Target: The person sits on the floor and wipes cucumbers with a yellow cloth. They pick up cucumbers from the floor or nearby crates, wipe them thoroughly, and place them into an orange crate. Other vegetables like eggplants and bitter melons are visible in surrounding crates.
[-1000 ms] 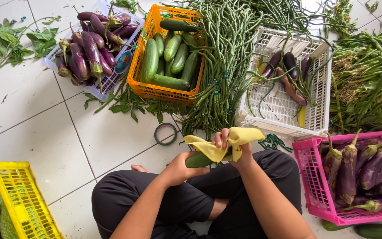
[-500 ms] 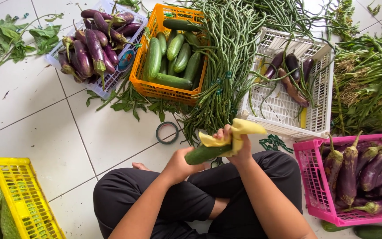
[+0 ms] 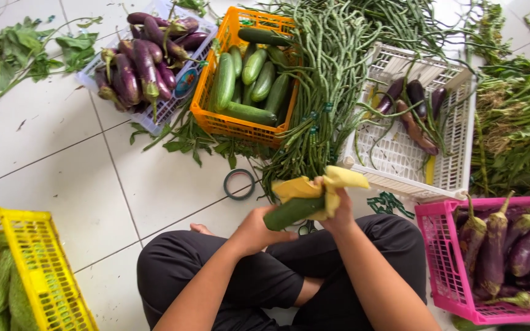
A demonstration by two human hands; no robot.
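Head view shows me my left hand (image 3: 256,230) curled around the lower end of a green cucumber (image 3: 294,211), fingers wrapped tight on it. My right hand (image 3: 338,211) presses a yellow cloth (image 3: 326,184) over the cucumber's upper half; those fingers look closed, though the cloth hides most of them. All this sits above my crossed legs (image 3: 289,270), near a tape roll (image 3: 239,183).

I see a smooth, slightly glossy green cucumber (image 3: 292,211) wrapped in soft, matt yellow cloth (image 3: 320,184). The orange crate (image 3: 228,122), pink crate (image 3: 440,257) and white crate (image 3: 455,141) are rigid moulded plastic. The floor tiles (image 3: 50,165) are glossy ceramic.
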